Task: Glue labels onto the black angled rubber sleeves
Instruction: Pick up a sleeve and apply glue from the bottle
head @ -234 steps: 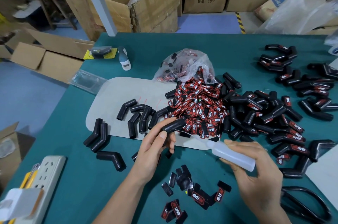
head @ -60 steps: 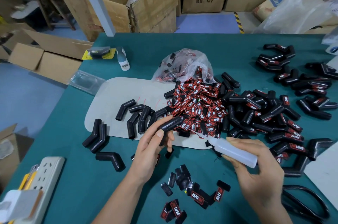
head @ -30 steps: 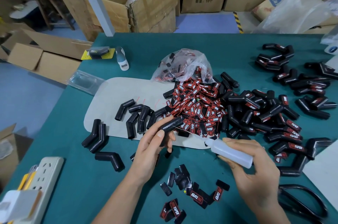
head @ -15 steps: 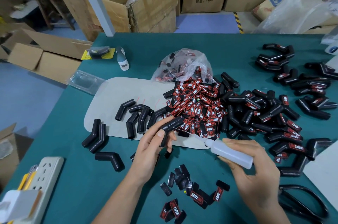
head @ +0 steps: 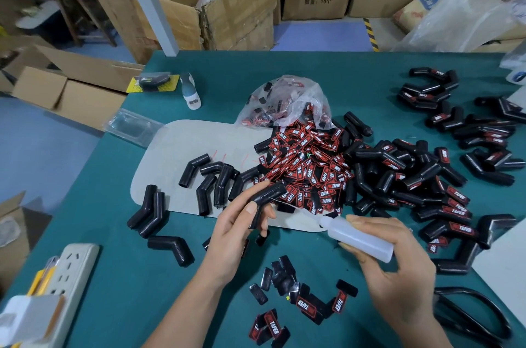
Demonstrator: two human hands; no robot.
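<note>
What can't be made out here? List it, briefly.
All from the head view:
- Whether glue is leaving the glue bottle: its thin needle tip near the held sleeve is too fine to tell.
- Lower leg of that sleeve: partly covered by the left hand.
- Scissors: cut off by the right edge, behind the right hand.
- Bag contents: blurred by crinkled plastic.

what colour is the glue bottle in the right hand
Translucent white, seen in the head view: the glue bottle held by the right hand.
</note>
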